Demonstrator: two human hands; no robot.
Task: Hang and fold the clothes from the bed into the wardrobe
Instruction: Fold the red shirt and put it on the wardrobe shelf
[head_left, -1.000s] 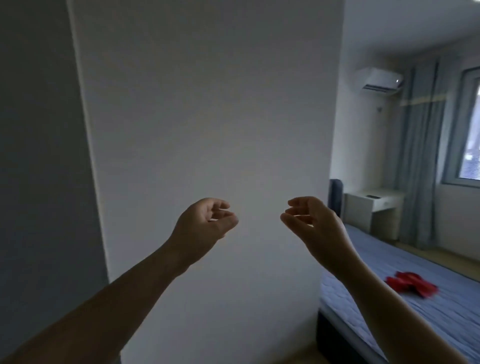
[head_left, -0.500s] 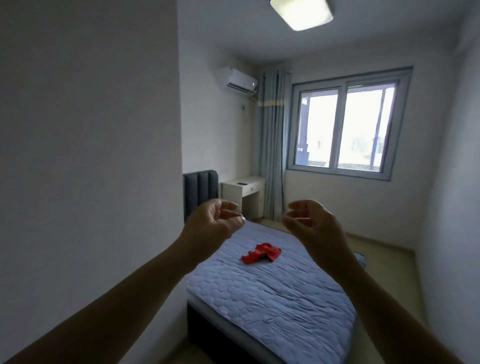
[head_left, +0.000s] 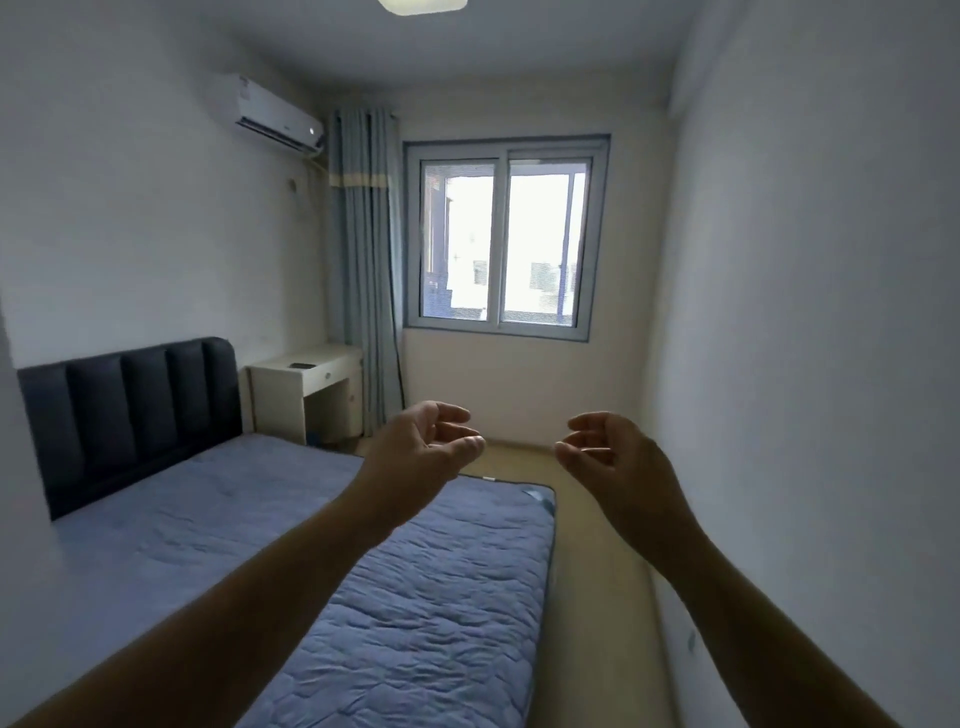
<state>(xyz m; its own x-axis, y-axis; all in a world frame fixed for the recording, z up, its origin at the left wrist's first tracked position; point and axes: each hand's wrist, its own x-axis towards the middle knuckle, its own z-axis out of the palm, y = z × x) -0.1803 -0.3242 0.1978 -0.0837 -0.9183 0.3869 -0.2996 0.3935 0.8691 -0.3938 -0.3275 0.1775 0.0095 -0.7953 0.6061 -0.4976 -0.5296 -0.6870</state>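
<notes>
Left hand (head_left: 426, 447), right hand (head_left: 613, 452): grips loosely open, nothing held. Bed (head_left: 441, 597): red garment seen earlier now out of view.

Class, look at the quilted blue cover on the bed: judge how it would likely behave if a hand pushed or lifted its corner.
The quilted blue cover would probably bunch, since it already shows wrinkles. Lifted, it likely droops, floppy rather than stiff. Its padded stitching suggests some weight.

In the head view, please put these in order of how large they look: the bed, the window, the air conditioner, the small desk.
1. bed, though it is nearest the camera
2. window
3. small desk and air conditioner: alike, not ranked
</notes>
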